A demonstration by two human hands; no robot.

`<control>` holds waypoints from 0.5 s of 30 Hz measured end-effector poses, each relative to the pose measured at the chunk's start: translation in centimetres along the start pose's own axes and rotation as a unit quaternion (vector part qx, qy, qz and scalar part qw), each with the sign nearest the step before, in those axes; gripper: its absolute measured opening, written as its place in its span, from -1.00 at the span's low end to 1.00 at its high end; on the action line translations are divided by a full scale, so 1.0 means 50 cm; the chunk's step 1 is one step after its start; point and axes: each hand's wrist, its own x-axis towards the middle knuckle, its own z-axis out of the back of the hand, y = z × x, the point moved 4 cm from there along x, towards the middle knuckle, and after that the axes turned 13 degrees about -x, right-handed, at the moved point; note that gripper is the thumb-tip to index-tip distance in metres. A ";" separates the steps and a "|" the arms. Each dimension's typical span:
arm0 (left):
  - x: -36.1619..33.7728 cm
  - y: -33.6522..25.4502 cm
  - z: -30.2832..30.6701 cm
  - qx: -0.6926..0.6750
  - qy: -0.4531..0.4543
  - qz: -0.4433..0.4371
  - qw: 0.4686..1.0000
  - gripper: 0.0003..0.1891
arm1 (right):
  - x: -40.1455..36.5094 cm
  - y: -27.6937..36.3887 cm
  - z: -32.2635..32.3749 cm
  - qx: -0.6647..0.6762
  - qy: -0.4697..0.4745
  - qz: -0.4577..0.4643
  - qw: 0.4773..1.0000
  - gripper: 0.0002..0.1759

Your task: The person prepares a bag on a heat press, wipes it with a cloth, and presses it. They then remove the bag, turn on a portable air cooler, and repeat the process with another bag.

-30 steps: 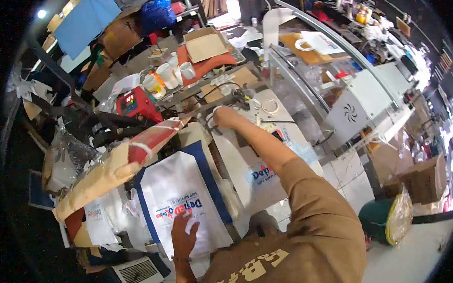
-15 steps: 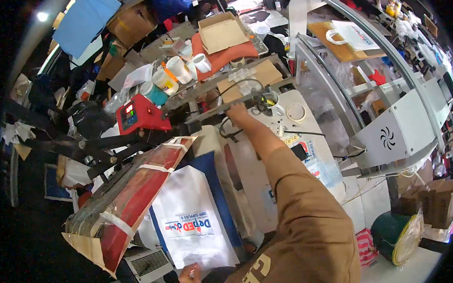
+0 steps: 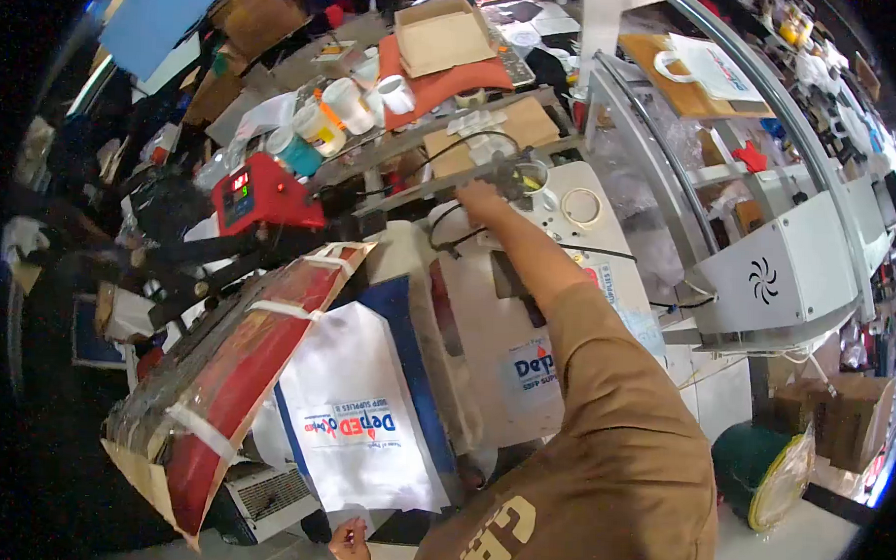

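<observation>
My right arm reaches across the pale workbench, and my right hand (image 3: pixel 481 199) is at its far end, close to a black cable (image 3: pixel 443 242) and a white mug (image 3: pixel 536 180) with tools in it. Its fingers look closed; what they grip is hidden. Low in the view, my left hand (image 3: pixel 349 545) is curled just below the lower edge of a white printed bag (image 3: pixel 348 449). I cannot make out what is between its fingers. The bag lies flat on a blue pad (image 3: pixel 423 378), beside the raised red plate (image 3: pixel 247 382) of a press.
A red control box (image 3: pixel 265 200) with a lit display stands left of the bench. White cups (image 3: pixel 347 106) and an open cardboard box (image 3: pixel 445 38) sit behind. A grey metal machine (image 3: pixel 764 261) stands at right, above a green roll (image 3: pixel 748 463).
The view has shifted slightly. My right hand has moved a little closer to the mug, and its arm now uncovers more print on the bench. My left hand stays by the bag's lower edge.
</observation>
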 end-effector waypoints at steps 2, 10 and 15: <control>-0.013 0.038 0.010 0.020 0.001 0.042 0.999 -0.80 | -0.005 0.001 0.018 0.001 0.047 -0.023 0.999 -0.15; 0.035 0.024 0.010 -0.058 -0.046 -0.056 0.996 -0.80 | -0.059 0.044 0.111 0.076 -0.274 -0.030 0.958 -0.37; 0.208 0.024 0.067 -0.053 -0.107 -0.150 0.982 -0.74 | -0.323 0.228 0.270 0.230 -0.392 0.042 0.890 -0.56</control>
